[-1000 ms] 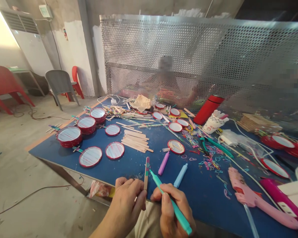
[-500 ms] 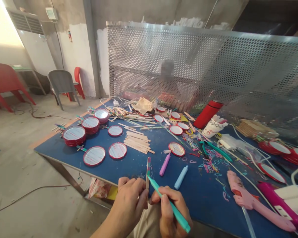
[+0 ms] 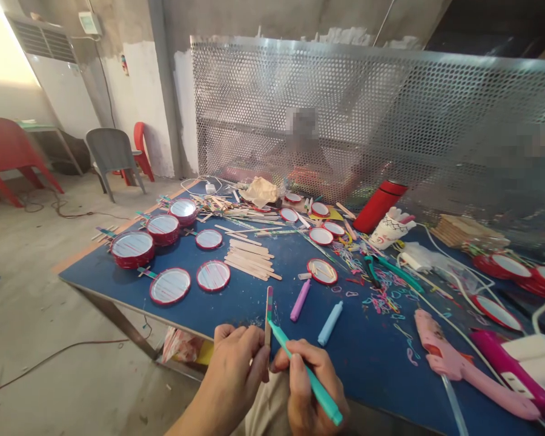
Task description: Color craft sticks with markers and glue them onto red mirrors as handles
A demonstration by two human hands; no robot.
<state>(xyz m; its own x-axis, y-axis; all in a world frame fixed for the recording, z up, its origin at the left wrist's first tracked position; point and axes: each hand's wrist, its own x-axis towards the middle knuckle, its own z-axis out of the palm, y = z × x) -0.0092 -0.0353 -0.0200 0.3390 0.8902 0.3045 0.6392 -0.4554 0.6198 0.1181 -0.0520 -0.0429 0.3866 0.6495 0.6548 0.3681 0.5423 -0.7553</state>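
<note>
Between its thumb and fingers, my left hand (image 3: 241,363) grips a wooden craft stick (image 3: 269,315) upright at the table's front edge. Purple and teal colour covers the stick's upper part. A teal marker (image 3: 311,381) is in my right hand (image 3: 315,378), its tip touching the stick below the purple band. On the table just beyond lie a purple marker (image 3: 300,301) and a light blue marker (image 3: 330,324). A fan of plain craft sticks (image 3: 249,260) lies further back.
Round red-rimmed discs, some stacked (image 3: 132,248), fill the table's left side. At right are a pink glue gun (image 3: 472,369), teal-handled pliers (image 3: 397,274), scattered rubber bands (image 3: 386,297), a paper cup of markers (image 3: 388,233) and a red bottle (image 3: 380,206). A perforated metal panel (image 3: 345,109) stands behind.
The view has shifted very slightly. Both hands keep their grips, and the teal marker's tip is still against the craft stick.
</note>
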